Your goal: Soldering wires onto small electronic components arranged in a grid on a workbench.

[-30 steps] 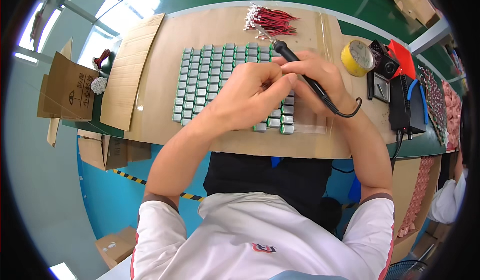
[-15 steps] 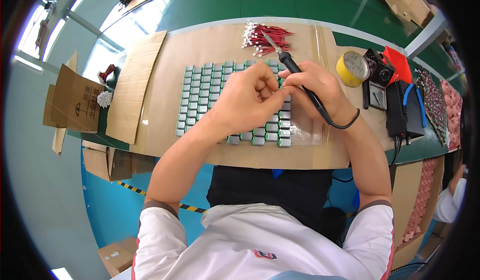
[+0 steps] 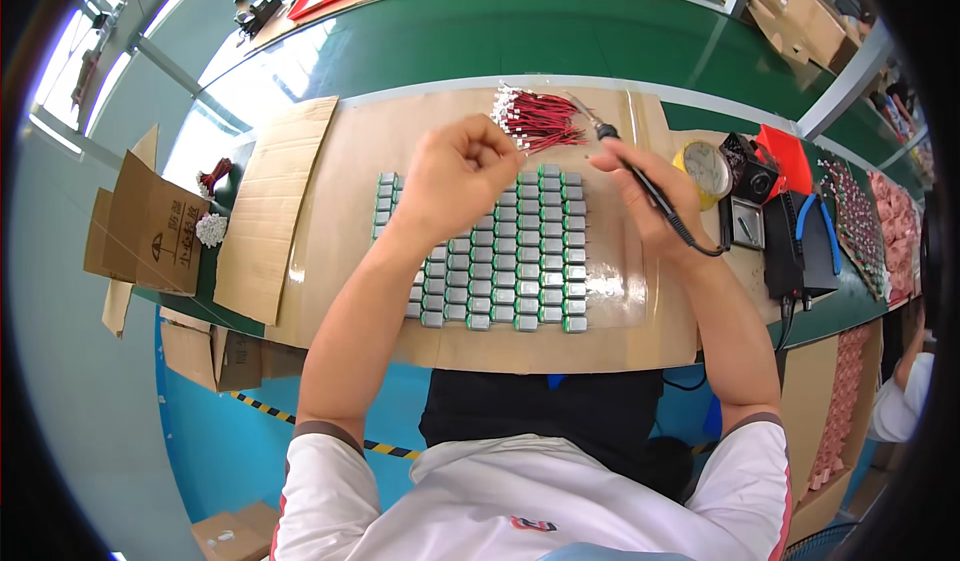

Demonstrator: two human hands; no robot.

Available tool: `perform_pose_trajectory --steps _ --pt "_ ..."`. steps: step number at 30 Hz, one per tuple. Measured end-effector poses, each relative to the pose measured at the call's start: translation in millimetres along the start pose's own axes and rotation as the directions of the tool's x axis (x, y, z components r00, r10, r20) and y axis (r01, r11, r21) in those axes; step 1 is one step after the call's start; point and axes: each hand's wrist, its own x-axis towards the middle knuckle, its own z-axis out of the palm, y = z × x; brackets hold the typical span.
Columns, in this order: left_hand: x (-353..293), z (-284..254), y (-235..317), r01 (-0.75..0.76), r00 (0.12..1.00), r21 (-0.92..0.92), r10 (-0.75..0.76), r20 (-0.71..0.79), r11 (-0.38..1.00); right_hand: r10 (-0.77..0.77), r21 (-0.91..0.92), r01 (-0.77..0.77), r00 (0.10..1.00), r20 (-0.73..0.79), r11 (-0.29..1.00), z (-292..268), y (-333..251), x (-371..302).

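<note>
My right hand [image 3: 655, 201] grips a soldering iron [image 3: 652, 192] by its black handle, its metal tip pointing up and left toward a bundle of red and black wires with white connectors [image 3: 545, 121]. Left of it, my left hand [image 3: 450, 181] is raised with thumb and fingers pinched together. Whatever is between those fingertips is too small to name. Beneath and beside both hands, rows of grey blocks with green edges [image 3: 503, 276] lie on the brown cardboard table cover [image 3: 510, 349]. My left hand and forearm hide part of the rows.
A yellow tape roll [image 3: 707, 173], a small dark tray [image 3: 745, 223], a black box [image 3: 798, 271] and blue-handled pliers [image 3: 820, 231] sit at the right. On the left are a cardboard sheet [image 3: 275, 211] and an open cardboard box [image 3: 150, 221]. Another person's sleeve [image 3: 905, 401] shows at far right.
My hands have moved apart: the left went up and left, the right moved right with the soldering iron. The view has shifted, so the table appears lower.
</note>
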Motion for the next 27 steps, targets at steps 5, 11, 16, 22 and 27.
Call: perform_pose_trajectory --steps 5,11,16,22,27 --pt "16 -11 -12 0.078 0.985 0.112 -0.060 -0.159 0.991 0.142 0.175 -0.126 0.987 -0.080 0.976 -10 8 12" --pt "6 -12 -26 0.131 0.976 0.215 -0.088 -0.200 0.968 0.351 0.467 -0.304 0.936 -0.013 0.830 -14 22 23" --pt "-1 -9 -36 0.171 0.973 0.270 -0.120 -0.196 0.948 0.382 0.447 -0.343 0.924 0.004 0.826 4 32 8" --pt "-2 -1 -48 0.057 0.983 0.347 0.008 -0.182 0.936 0.430 0.512 -0.393 0.902 0.050 0.764 11 34 -7" --pt "-2 0 -46 0.112 0.984 0.347 -0.056 -0.166 0.931 0.442 0.529 -0.419 0.892 0.090 0.738 10 33 -7"
